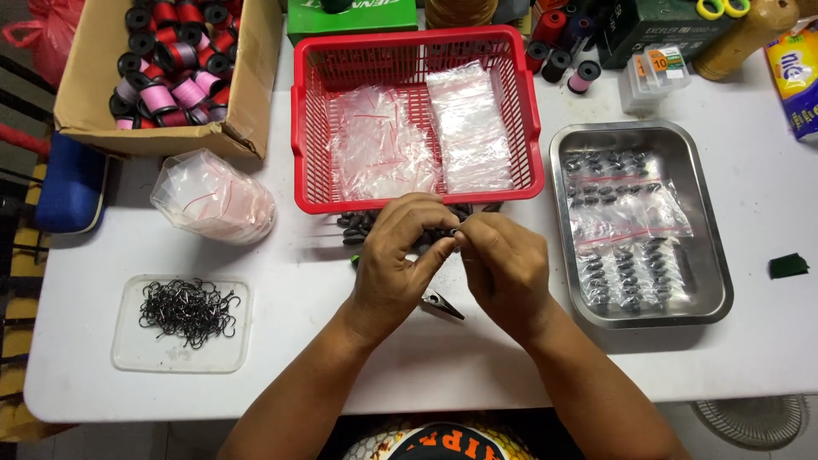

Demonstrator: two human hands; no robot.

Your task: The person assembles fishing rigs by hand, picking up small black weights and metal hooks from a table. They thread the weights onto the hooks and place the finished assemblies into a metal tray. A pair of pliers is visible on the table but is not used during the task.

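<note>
My left hand (400,255) and my right hand (503,264) meet over the white table, fingertips pinched together on a small dark sinker (445,238). Just beyond them lies a loose pile of dark oval sinkers (358,226) in front of the red basket (417,202). A pair of pliers (441,302) pokes out from under my left hand. What exactly sits between the fingertips is mostly hidden.
The red basket holds clear zip bags (469,128). A steel tray (707,307) at right holds bagged sinkers. At left are a clear lid with black hooks (187,311), a stack of bags (213,196) and a cardboard box of thread spools (170,60).
</note>
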